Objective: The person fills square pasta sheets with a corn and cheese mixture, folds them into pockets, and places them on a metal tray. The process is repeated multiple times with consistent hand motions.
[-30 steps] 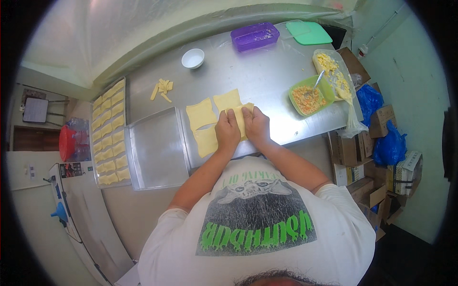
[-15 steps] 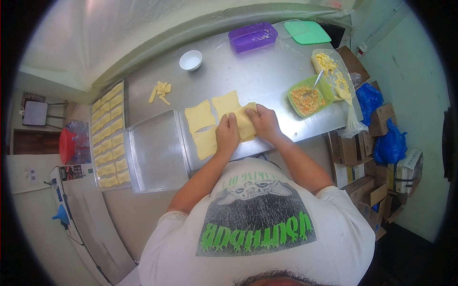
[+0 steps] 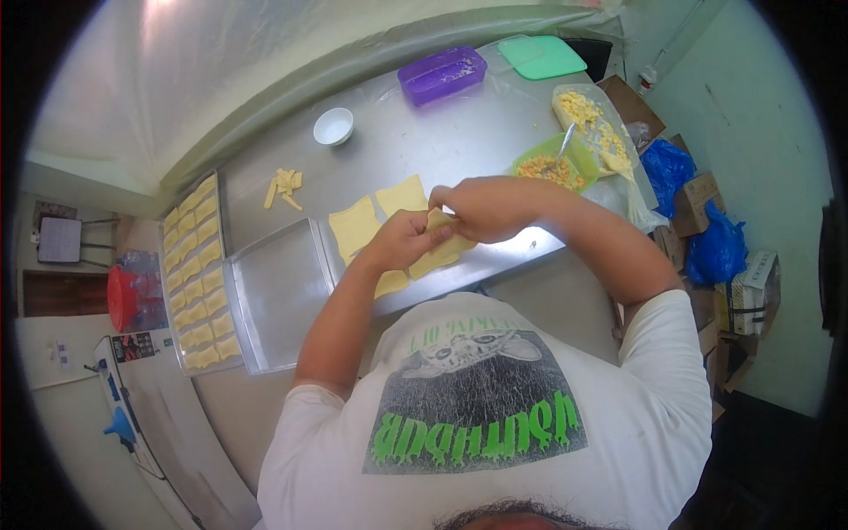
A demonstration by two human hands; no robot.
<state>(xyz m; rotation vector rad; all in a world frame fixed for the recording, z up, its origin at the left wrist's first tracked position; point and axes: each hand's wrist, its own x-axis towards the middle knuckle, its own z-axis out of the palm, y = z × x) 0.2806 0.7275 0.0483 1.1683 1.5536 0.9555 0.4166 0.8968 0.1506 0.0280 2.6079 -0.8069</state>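
Observation:
Both hands grip a pale yellow dough square [image 3: 435,258] at the table's near edge. My left hand [image 3: 402,240] pinches its left part, thumb on top. My right hand [image 3: 484,208] bends over its far edge with fingers closed on it, hiding part of the dough. More flat dough squares lie just left and beyond: one dough square [image 3: 353,228] left of my hands, another dough square [image 3: 402,193] behind them. Part of a third dough piece [image 3: 391,283] shows beneath my left forearm.
Left stand a bare metal tray [image 3: 278,287] and a tray of shaped dough pieces [image 3: 201,274]. Dough strips [image 3: 285,185], a white bowl [image 3: 334,128], a purple container [image 3: 442,78] and a green lid [image 3: 543,57] lie farther back. Right, a green filling bowl [image 3: 579,159] holds a spoon.
My right hand has turned over and moved in close to my left, its elbow swung outward. The dough's far edge is lifted between the hands. The view has shifted slightly.

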